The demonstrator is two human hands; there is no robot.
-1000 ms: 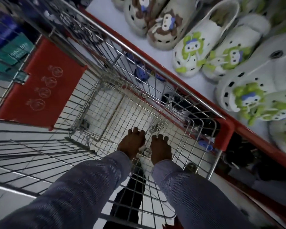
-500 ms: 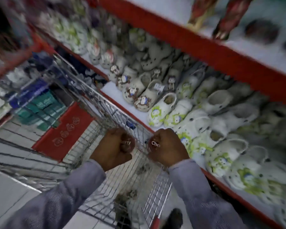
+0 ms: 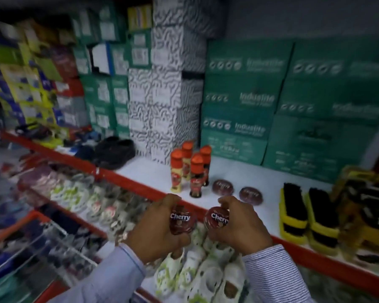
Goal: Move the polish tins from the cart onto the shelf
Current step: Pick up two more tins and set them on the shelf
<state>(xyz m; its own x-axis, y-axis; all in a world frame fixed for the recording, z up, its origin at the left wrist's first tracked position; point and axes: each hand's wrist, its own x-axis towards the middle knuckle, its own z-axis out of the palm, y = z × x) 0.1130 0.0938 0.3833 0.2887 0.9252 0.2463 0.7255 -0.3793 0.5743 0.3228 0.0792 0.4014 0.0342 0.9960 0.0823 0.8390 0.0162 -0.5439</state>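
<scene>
Left hand [image 3: 155, 228]: fingers wrapped around a Cherry polish tin [image 3: 181, 218], label up.
Right hand [image 3: 239, 226]: fingers clasp a second Cherry tin [image 3: 217, 218], likely bound for the shelf [image 3: 260, 173].
Shelved tins [image 3: 223, 187]: lie flat near the polish bottles [image 3: 190, 169], showing where the held tins probably belong.

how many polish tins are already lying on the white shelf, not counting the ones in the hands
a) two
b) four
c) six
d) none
a) Two dark round tins lie flat on the shelf, one beside the orange-capped bottles and another to its right, while the left hand and right hand each hold one more tin in front of the shelf edge.
</scene>
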